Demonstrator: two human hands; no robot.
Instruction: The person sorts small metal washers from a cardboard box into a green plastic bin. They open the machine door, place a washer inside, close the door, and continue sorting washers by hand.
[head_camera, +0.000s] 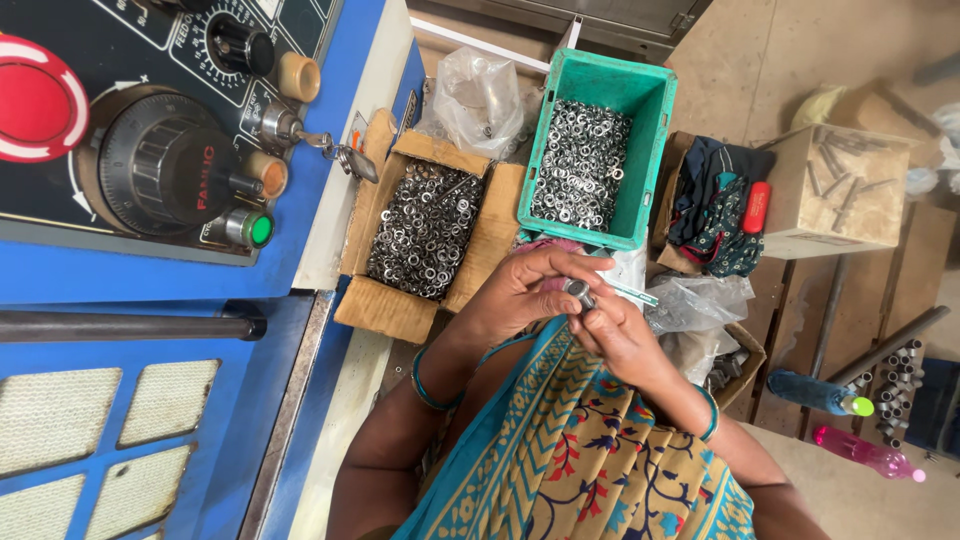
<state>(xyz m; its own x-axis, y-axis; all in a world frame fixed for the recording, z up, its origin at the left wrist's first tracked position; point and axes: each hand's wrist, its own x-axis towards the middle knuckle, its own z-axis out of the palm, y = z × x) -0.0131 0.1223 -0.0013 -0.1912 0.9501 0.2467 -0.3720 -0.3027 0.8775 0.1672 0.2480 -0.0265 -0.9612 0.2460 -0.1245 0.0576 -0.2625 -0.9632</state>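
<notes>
The person is holding a small metal part (578, 291) up in front of the chest, with both hands meeting on it. The left hand (520, 290) is curling over it from the left, its grip closed on the part, while the right hand (618, 335) is pinching it from below and the right, closed on it as well; a thin metal pin (632, 293) is sticking out to the right of the fingers. Holding it this close seems to be letting both sets of fingertips work on something so small. Just beyond the hands, an open cardboard box (385, 300) of metal rings is sitting to the left and a green plastic crate (655, 110) of similar rings to the right, both within easy reach. A crumpled clear bag (700, 300) is lying just right of the hands. On the far left, a blue machine control panel (150, 150) with dials is filling the view.
</notes>
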